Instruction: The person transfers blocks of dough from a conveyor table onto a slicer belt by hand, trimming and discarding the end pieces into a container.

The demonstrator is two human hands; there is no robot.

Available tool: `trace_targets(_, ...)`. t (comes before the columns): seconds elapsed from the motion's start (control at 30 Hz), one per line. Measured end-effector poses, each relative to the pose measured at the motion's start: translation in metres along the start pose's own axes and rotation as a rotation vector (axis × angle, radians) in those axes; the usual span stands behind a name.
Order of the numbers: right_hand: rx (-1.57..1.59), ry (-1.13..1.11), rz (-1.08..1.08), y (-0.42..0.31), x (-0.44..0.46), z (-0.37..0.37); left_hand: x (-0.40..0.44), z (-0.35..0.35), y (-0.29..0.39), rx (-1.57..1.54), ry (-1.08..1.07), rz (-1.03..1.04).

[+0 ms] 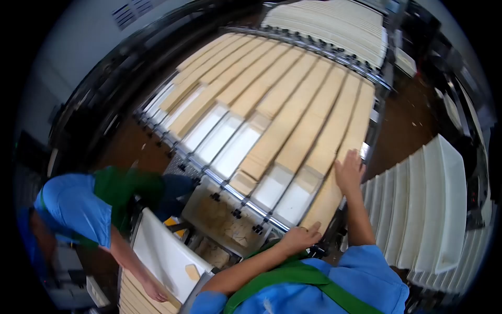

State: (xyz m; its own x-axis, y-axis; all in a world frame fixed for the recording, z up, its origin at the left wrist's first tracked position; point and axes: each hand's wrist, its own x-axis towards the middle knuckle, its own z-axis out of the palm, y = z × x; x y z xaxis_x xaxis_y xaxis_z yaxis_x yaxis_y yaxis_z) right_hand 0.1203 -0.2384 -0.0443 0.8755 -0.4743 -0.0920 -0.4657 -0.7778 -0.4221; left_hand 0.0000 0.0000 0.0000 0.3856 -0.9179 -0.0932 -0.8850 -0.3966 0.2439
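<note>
Long, flat tan strips (pixel 285 128) of what may be dough lie side by side in white lanes (pixel 232 144). My right hand (pixel 349 171) rests on the rightmost strip (pixel 330 196) near the lanes' right edge, its fingers stretched out. At the front end of that same strip is my left hand (pixel 302 237), its fingers extended and apart; it seems to touch the strip's edge. Neither hand is closed around anything. Some strips end short of the front rail, so the white lane surface shows there.
A metal rail (pixel 246 201) with black knobs runs along the front. Below it, a plastic bin (pixel 222 217) holds scraps. To the left, a co-worker (pixel 78 204) leans over a white belt (pixel 162 248) with tan strips. Stacked white trays (pixel 418 204) stand at right.
</note>
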Motion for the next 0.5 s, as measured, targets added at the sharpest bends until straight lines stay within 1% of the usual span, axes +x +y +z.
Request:
trace_targets(0.07, -0.032, -0.025, 0.003, 0.008, 0.014, -0.007, 0.016, 0.013, 0.01, 0.049, 0.153, -0.007)
trace_targets(0.1, -0.313, 0.09, 0.051, 0.068, 0.044, -0.093, 0.096, 0.026, 0.046, -0.031, 0.496, 0.069)
trace_targets(0.13, -0.4, 0.081, 0.091, 0.074, 0.057, -0.113, 0.112, 0.028, 0.049, -0.012, 0.606, 0.088)
trace_targets(0.17, -0.508, 0.098, 0.101, 0.068, 0.051, -0.121, 0.11, 0.03, 0.048, 0.018, 0.683, 0.091)
trace_targets(0.2, -0.461, 0.048, 0.085, 0.051, 0.043, -0.1, 0.075, 0.027, 0.034, 0.078, 0.641, -0.019)
trace_targets(0.23, -0.484, 0.199, -0.069, 0.098, 0.066, -0.069, 0.063, 0.019, 0.034, 0.025, 0.695, -0.106)
trace_targets(0.27, -0.483, 0.258, -0.152, 0.114, 0.08, -0.064, 0.055, 0.015, 0.03, -0.02, 0.771, -0.186)
trace_targets(0.3, -0.459, 0.288, -0.221, 0.116, 0.076, -0.052, 0.035, 0.011, 0.03, -0.001, 0.766, -0.29)
trace_targets(0.33, -0.335, 0.307, -0.293, 0.113, 0.071, -0.046, 0.023, 0.009, 0.025, -0.048, 0.849, -0.369)
trace_targets(0.37, -0.213, 0.329, -0.355, 0.1, 0.075, -0.045, 0.012, 0.009, 0.018, -0.092, 0.945, -0.432)
trace_targets(0.4, -0.206, 0.283, -0.367, 0.069, 0.055, -0.05, -0.006, 0.011, 0.015, -0.142, 0.952, -0.507)
trace_targets(0.43, -0.188, 0.222, -0.372, 0.043, 0.03, -0.047, -0.024, 0.01, 0.019, -0.123, 0.945, -0.578)
trace_targets(0.47, -0.134, 0.252, -0.479, 0.042, 0.037, -0.026, -0.035, 0.011, 0.018, -0.163, 1.009, -0.731)
trace_targets(0.5, -0.126, 0.224, -0.513, 0.027, 0.028, -0.013, -0.049, 0.006, 0.022, -0.208, 1.062, -0.883)
